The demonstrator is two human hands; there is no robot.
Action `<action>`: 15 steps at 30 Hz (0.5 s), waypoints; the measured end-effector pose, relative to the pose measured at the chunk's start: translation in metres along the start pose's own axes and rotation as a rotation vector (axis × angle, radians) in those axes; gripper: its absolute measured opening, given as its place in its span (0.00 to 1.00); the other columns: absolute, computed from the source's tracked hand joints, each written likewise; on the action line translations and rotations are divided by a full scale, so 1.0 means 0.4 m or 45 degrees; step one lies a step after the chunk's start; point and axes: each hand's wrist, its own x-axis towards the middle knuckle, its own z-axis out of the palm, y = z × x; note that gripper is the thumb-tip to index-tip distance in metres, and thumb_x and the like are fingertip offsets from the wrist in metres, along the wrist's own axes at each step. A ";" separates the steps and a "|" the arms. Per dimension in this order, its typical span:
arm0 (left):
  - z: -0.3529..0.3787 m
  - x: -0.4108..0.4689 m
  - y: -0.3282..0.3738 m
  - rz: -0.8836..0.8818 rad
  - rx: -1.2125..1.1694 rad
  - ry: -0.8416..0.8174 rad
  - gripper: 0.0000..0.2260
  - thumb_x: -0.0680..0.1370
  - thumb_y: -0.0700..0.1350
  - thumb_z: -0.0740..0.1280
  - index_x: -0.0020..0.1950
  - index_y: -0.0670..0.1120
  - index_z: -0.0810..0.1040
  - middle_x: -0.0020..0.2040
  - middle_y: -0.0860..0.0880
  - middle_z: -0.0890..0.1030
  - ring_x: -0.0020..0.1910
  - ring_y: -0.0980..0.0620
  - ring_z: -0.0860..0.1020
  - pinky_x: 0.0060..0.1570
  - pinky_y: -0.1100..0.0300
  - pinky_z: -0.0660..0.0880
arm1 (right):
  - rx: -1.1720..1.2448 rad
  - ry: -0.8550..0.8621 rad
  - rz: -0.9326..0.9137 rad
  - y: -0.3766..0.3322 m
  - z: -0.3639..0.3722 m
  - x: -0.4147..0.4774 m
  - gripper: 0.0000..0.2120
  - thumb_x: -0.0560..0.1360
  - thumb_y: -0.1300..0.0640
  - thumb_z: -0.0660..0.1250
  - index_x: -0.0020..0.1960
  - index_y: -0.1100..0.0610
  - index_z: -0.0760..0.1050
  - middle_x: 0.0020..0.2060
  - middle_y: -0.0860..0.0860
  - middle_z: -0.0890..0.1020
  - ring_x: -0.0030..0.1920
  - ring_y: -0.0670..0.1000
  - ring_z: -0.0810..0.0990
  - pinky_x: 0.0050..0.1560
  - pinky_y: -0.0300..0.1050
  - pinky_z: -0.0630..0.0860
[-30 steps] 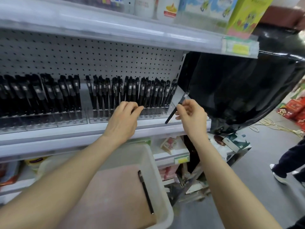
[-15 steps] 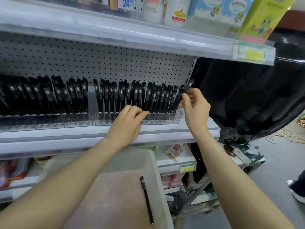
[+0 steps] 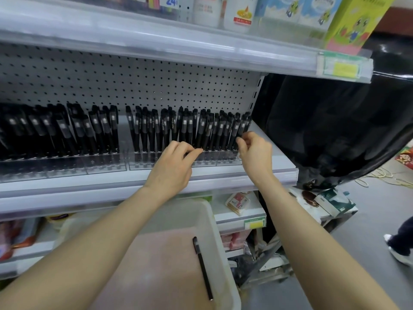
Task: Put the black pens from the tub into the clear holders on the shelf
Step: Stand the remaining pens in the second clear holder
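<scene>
Shelf [image 3: 264,142] holders [image 3: 67,167] pen-packed (tub [image 3: 215,222]: perhaps one).

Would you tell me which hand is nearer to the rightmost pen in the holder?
Right. The right hand pinches the rightmost pen low on its barrel; the left hand rests at the holder front, well to the pen's left.

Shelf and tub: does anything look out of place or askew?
One black pen lies loose in the tub, not in a holder. Pens in the left holder lean sideways unevenly.
</scene>
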 end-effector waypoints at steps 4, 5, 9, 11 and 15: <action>0.001 0.000 -0.002 0.001 0.000 -0.007 0.22 0.73 0.32 0.68 0.67 0.39 0.76 0.53 0.44 0.76 0.52 0.43 0.71 0.55 0.52 0.75 | 0.005 0.015 0.024 0.003 0.010 -0.024 0.05 0.80 0.57 0.64 0.50 0.59 0.76 0.36 0.51 0.79 0.40 0.54 0.78 0.44 0.47 0.74; 0.001 0.000 -0.002 0.001 -0.004 -0.010 0.22 0.73 0.32 0.68 0.67 0.39 0.76 0.53 0.43 0.76 0.52 0.43 0.71 0.55 0.51 0.75 | 0.023 0.039 0.035 0.004 0.012 -0.035 0.04 0.79 0.57 0.65 0.51 0.58 0.75 0.37 0.50 0.79 0.40 0.53 0.78 0.44 0.46 0.74; -0.004 -0.005 -0.004 0.021 -0.020 -0.022 0.23 0.73 0.31 0.68 0.68 0.38 0.75 0.55 0.43 0.76 0.53 0.43 0.70 0.55 0.51 0.75 | 0.071 0.103 0.109 0.002 0.016 -0.097 0.06 0.79 0.55 0.66 0.53 0.56 0.72 0.38 0.47 0.78 0.39 0.49 0.77 0.44 0.46 0.73; -0.007 -0.006 -0.007 0.046 -0.005 -0.021 0.23 0.72 0.31 0.68 0.68 0.38 0.75 0.56 0.43 0.76 0.54 0.43 0.70 0.56 0.51 0.75 | 0.037 0.066 0.113 -0.005 0.022 -0.137 0.03 0.78 0.55 0.66 0.49 0.55 0.74 0.38 0.47 0.79 0.39 0.49 0.78 0.44 0.47 0.75; -0.008 -0.010 -0.016 0.084 0.014 -0.016 0.24 0.71 0.31 0.67 0.67 0.37 0.75 0.57 0.40 0.76 0.56 0.41 0.69 0.57 0.49 0.74 | -0.056 -0.065 0.055 -0.025 0.051 -0.230 0.04 0.77 0.56 0.66 0.45 0.56 0.77 0.35 0.48 0.81 0.38 0.52 0.78 0.42 0.48 0.74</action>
